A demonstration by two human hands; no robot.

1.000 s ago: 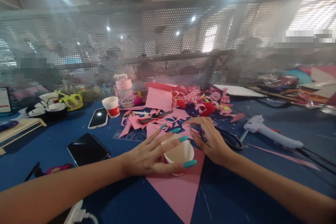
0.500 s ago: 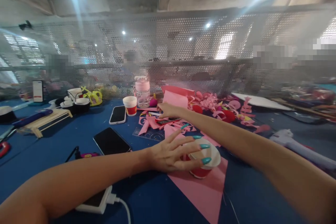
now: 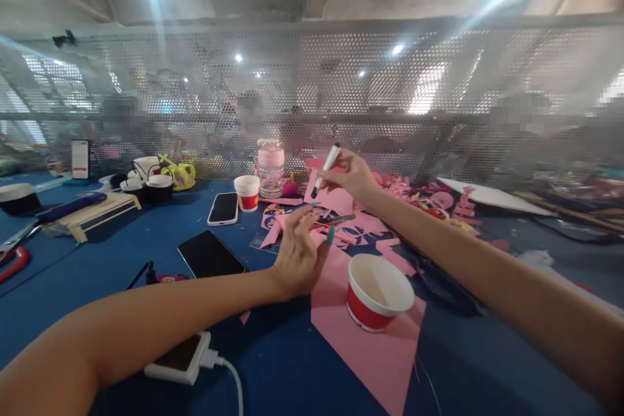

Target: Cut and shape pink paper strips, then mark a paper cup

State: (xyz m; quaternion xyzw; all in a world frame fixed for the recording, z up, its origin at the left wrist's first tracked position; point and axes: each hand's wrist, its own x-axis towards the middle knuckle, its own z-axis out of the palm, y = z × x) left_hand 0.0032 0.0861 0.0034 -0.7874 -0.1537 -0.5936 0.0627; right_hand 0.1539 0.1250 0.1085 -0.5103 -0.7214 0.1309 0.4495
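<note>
My right hand (image 3: 353, 175) pinches a white marker (image 3: 327, 168) with dark ends, raised over the pile of paper scraps. My left hand (image 3: 301, 252) hovers lower and to the left, its fingers apart and holding nothing. To its right, a red and white paper bowl (image 3: 373, 318) stands upright on a sheet of pink paper (image 3: 365, 367). Cut pink scraps (image 3: 361, 224) lie beyond the bowl, with a clear stencil ruler (image 3: 262, 244) partly under them.
Phones (image 3: 210, 255) lie on the blue table at left, near a white power bank (image 3: 182, 364) with a cable. Stacked paper cups (image 3: 247, 194) and a pink-lidded bottle (image 3: 271, 169) stand farther back. Red-handled scissors (image 3: 14, 263) lie far left. A perforated metal screen (image 3: 292, 91) closes the back.
My right hand has lifted from the scraps with the marker in it. My left hand has come off the bowl and moved left, its fingers now raised.
</note>
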